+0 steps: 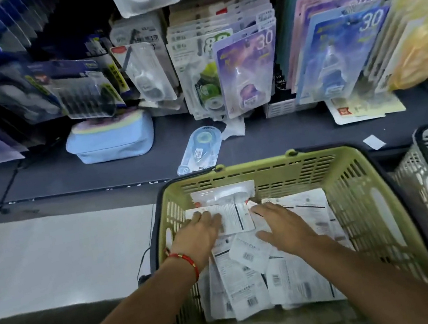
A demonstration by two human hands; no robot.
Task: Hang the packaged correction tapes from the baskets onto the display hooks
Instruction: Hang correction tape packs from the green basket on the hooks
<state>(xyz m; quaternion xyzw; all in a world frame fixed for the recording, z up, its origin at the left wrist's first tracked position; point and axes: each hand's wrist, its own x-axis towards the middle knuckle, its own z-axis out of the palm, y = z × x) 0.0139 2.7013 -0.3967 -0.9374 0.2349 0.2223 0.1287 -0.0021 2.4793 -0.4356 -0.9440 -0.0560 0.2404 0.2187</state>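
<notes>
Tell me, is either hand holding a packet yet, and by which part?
Neither. The left hand and right hand lie flat, fingers straight, on the packaged correction tapes inside the green basket; nothing is pinched or lifted.

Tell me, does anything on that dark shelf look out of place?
Yes: one clear oval correction tape pack lies loose and slanted on the dark shelf ledge, not hung, beside a crumpled white paper scrap.
</notes>
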